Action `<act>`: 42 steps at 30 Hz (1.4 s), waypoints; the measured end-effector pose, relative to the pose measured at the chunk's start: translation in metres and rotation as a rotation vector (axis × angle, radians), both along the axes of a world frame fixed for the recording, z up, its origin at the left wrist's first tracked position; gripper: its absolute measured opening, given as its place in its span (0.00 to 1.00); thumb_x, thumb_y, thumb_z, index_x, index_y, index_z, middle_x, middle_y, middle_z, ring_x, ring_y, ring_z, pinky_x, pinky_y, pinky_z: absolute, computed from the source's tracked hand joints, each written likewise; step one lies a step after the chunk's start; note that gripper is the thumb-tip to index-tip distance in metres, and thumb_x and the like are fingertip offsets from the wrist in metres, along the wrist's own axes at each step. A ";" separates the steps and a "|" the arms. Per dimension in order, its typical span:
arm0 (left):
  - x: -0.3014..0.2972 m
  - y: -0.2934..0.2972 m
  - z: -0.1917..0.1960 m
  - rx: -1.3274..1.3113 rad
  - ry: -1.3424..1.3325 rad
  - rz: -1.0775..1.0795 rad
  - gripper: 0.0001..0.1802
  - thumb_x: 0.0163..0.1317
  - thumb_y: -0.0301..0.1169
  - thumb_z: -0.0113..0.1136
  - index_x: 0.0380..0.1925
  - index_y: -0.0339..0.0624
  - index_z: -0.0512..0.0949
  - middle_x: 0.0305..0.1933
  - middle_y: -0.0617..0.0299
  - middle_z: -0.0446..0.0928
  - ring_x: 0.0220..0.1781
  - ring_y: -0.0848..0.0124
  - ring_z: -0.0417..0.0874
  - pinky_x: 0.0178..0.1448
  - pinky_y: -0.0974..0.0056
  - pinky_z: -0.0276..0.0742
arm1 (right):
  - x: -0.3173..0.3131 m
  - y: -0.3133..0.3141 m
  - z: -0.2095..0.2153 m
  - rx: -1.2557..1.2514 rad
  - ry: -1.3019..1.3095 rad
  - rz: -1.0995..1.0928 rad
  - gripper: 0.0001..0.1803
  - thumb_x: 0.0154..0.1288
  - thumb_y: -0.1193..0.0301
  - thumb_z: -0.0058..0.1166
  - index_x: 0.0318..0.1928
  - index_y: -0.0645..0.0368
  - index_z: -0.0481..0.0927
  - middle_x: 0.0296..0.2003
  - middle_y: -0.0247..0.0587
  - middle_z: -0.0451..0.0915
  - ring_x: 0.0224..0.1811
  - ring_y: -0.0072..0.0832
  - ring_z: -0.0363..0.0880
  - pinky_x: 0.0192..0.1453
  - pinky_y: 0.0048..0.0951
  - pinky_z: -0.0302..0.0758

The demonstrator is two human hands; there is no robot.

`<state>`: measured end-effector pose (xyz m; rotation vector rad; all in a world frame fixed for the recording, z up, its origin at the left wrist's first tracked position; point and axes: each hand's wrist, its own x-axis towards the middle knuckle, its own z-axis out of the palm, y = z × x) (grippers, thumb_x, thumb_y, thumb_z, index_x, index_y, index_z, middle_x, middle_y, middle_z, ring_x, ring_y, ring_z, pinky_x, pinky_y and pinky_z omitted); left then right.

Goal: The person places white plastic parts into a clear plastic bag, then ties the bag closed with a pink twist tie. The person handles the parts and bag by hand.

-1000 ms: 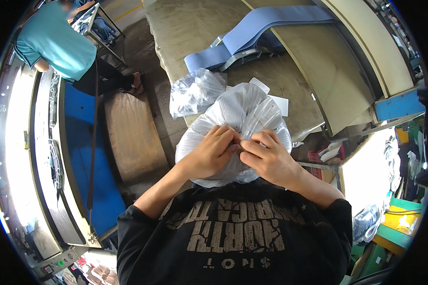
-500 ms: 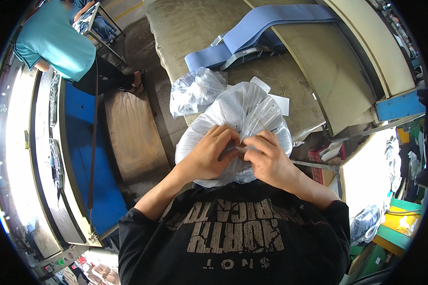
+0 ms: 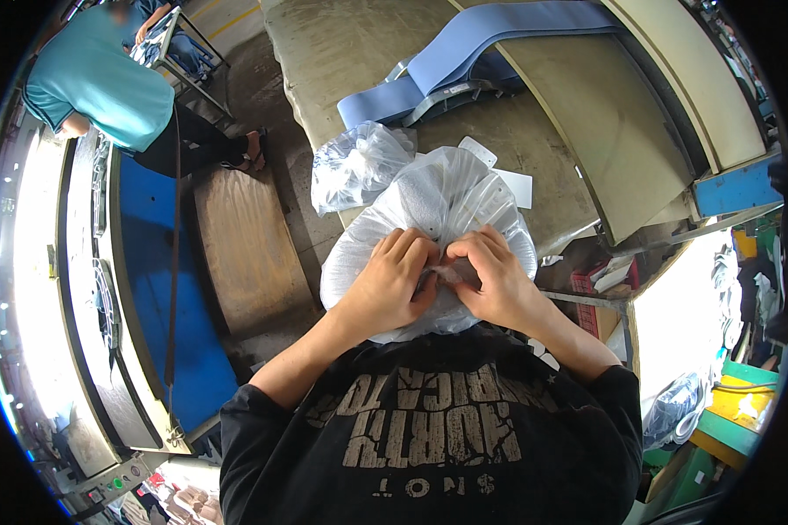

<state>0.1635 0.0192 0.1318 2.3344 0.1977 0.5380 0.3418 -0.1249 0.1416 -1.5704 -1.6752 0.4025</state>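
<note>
Clear plastic gathers under your fingers: left hand and right hand both pinch shut on the mouth of the full clear bag at the table's near edge. Keep the gather tight and centred as you twist. Beside it toward the left edge sits a smaller crumpled bag; white tags lie behind, blue straps farther back.

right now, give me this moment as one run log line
left hand: pinching neck of clear plastic bag | right hand: pinching same neck | bag: full of white pieces, on worktable | smaller bag: behind it
</note>
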 end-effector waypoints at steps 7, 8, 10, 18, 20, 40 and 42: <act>0.002 -0.007 -0.003 0.029 0.031 0.100 0.18 0.57 0.24 0.67 0.47 0.36 0.77 0.47 0.50 0.78 0.50 0.48 0.82 0.57 0.49 0.78 | 0.004 0.002 0.000 0.037 -0.002 0.024 0.26 0.57 0.82 0.71 0.55 0.59 0.76 0.49 0.44 0.82 0.53 0.48 0.79 0.64 0.50 0.76; 0.003 -0.008 -0.003 0.022 0.028 0.121 0.18 0.57 0.24 0.67 0.47 0.36 0.77 0.47 0.50 0.78 0.49 0.47 0.82 0.57 0.49 0.78 | 0.003 0.002 -0.001 0.046 -0.008 0.014 0.26 0.56 0.82 0.71 0.55 0.59 0.76 0.49 0.44 0.82 0.53 0.48 0.79 0.63 0.50 0.76; 0.004 -0.010 -0.002 -0.036 0.017 0.145 0.18 0.57 0.23 0.67 0.48 0.36 0.77 0.46 0.50 0.78 0.49 0.47 0.82 0.56 0.49 0.79 | -0.001 0.003 -0.003 0.093 -0.053 -0.015 0.26 0.55 0.84 0.71 0.54 0.59 0.76 0.48 0.45 0.82 0.52 0.49 0.79 0.59 0.48 0.77; -0.002 -0.001 0.007 -0.237 0.046 0.104 0.18 0.58 0.21 0.68 0.49 0.36 0.79 0.46 0.49 0.81 0.48 0.47 0.85 0.51 0.51 0.81 | -0.020 0.003 -0.009 0.137 -0.119 -0.122 0.25 0.55 0.85 0.69 0.52 0.61 0.74 0.49 0.47 0.80 0.51 0.51 0.79 0.57 0.50 0.76; -0.003 0.002 0.009 -0.260 0.034 0.074 0.18 0.58 0.21 0.68 0.49 0.35 0.78 0.46 0.49 0.81 0.48 0.47 0.84 0.51 0.52 0.81 | -0.022 0.002 -0.008 0.112 -0.129 -0.134 0.24 0.57 0.84 0.68 0.53 0.60 0.75 0.50 0.45 0.81 0.53 0.49 0.78 0.59 0.51 0.74; 0.000 -0.003 0.001 -0.076 0.017 0.081 0.18 0.56 0.25 0.71 0.46 0.38 0.77 0.46 0.51 0.80 0.49 0.48 0.84 0.54 0.50 0.80 | -0.012 0.001 -0.013 0.037 -0.047 -0.071 0.20 0.58 0.86 0.64 0.49 0.62 0.73 0.48 0.48 0.80 0.53 0.53 0.78 0.60 0.53 0.75; 0.000 -0.005 0.001 -0.009 0.028 0.096 0.18 0.56 0.26 0.71 0.46 0.39 0.77 0.47 0.52 0.80 0.51 0.49 0.84 0.55 0.50 0.80 | -0.006 0.000 -0.008 -0.007 0.013 -0.037 0.21 0.58 0.86 0.63 0.50 0.63 0.73 0.49 0.49 0.80 0.54 0.53 0.78 0.62 0.53 0.75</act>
